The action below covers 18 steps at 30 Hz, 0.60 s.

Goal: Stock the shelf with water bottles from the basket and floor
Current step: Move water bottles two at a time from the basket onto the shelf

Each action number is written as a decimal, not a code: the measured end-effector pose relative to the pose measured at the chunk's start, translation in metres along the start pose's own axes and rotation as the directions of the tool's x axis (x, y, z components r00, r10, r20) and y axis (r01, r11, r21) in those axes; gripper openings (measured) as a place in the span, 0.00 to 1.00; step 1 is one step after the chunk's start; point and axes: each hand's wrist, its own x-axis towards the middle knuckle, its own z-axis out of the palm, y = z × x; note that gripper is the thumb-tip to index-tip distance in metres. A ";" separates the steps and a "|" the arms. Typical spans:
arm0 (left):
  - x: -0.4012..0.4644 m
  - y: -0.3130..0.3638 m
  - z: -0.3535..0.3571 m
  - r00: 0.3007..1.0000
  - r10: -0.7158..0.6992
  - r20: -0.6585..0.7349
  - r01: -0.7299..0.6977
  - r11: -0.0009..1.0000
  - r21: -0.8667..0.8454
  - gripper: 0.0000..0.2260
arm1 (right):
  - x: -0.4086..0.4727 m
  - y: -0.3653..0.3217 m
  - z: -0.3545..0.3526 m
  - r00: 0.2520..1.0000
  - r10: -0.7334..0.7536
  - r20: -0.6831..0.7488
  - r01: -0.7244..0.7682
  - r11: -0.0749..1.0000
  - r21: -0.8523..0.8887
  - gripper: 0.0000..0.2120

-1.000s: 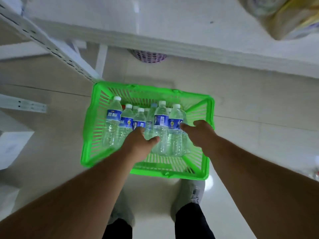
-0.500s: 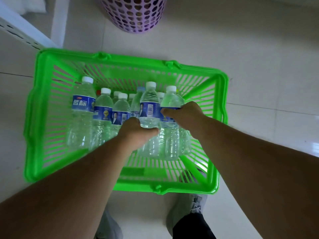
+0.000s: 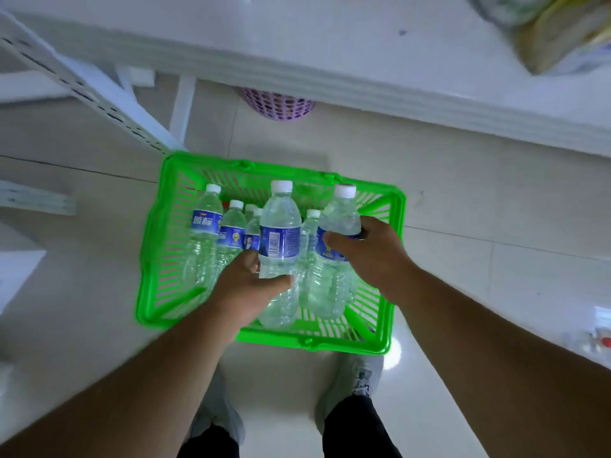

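Left hand (image 3: 246,289) and right hand (image 3: 367,251) each grip a full, smooth water bottle (image 3: 279,246) mid-body; likely heavy, slippery.

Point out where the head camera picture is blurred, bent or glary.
Head view: the yellow package at top right is smeared by blur; the shelf edge and perforated upright slant and splay from wide-angle distortion; a bright glare patch sits on the floor tile beside the green basket; the bottles in the left hand and right hand stay fairly sharp.
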 end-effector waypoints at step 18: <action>-0.410 0.182 -0.222 0.901 0.418 -0.114 -0.431 0.893 -0.132 0.20 | -0.403 -0.330 -0.136 0.877 -0.452 -0.160 0.467 0.882 0.066 0.12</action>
